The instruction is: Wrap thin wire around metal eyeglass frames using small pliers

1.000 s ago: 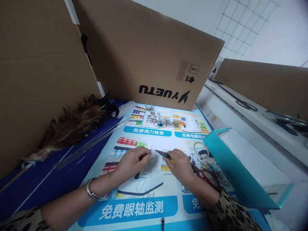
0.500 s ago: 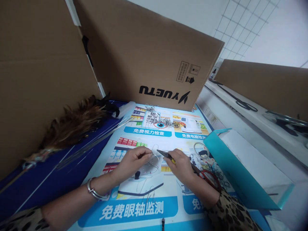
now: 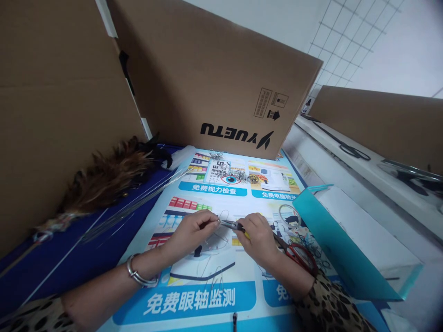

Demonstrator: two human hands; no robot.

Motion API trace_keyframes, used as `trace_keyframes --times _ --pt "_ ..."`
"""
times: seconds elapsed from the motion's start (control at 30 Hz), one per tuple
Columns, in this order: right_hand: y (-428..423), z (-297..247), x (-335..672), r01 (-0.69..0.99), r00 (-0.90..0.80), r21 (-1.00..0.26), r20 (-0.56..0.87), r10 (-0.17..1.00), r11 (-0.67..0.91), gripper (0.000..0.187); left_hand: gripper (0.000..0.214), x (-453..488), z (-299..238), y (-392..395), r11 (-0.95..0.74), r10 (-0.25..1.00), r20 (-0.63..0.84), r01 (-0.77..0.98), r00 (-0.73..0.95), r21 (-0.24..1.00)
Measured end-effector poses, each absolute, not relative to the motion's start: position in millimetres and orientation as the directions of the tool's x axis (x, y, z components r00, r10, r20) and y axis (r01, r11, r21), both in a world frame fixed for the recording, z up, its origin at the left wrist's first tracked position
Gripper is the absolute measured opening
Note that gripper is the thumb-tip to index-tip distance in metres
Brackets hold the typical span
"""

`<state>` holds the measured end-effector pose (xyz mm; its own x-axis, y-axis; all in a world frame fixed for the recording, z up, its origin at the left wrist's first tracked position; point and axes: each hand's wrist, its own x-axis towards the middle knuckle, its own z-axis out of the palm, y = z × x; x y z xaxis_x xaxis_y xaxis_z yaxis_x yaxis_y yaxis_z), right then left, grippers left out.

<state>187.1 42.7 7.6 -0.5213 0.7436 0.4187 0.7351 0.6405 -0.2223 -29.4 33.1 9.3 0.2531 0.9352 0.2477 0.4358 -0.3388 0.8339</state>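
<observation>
Wire (image 3: 227,212) btwn hands, above poster (image 3: 214,201). L hand (image 3: 194,232): grip pinched tight on wire. R hand (image 3: 260,237): grip wrapped round pliers (image 3: 231,225), tips by wire. Wire may prob. slip/kink if pliers twist.

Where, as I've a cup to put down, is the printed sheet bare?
Bare: a strip of the printed sheet between the wire clumps and the left hand and right hand; also the front blue band's left end, between bracelet and loose wires. Crowded: right of that hand, with scissors and wire rings; far left, with rods and feathers.
</observation>
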Motion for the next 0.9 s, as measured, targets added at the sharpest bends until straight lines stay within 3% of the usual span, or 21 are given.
trace_keyframes --times 0.23,0.6,0.9 --pt "40.0 10.7 181.5 0.806 -0.496 -0.155 0.351 0.795 0.571 0.017 0.017 -28.3 7.6 33.3 -0.406 0.912 0.303 0.491 0.277 0.771" --pt "38.6 6.2 179.9 0.794 -0.518 -0.129 0.369 0.772 0.594 0.019 0.018 -25.1 9.4 30.3 -0.356 0.926 0.249 0.434 0.284 0.827" --pt "38.0 9.8 176.1 0.843 -0.515 -0.007 0.273 0.813 0.537 0.016 0.020 -22.1 16.4 27.5 -0.349 0.927 0.237 0.440 0.290 0.828"
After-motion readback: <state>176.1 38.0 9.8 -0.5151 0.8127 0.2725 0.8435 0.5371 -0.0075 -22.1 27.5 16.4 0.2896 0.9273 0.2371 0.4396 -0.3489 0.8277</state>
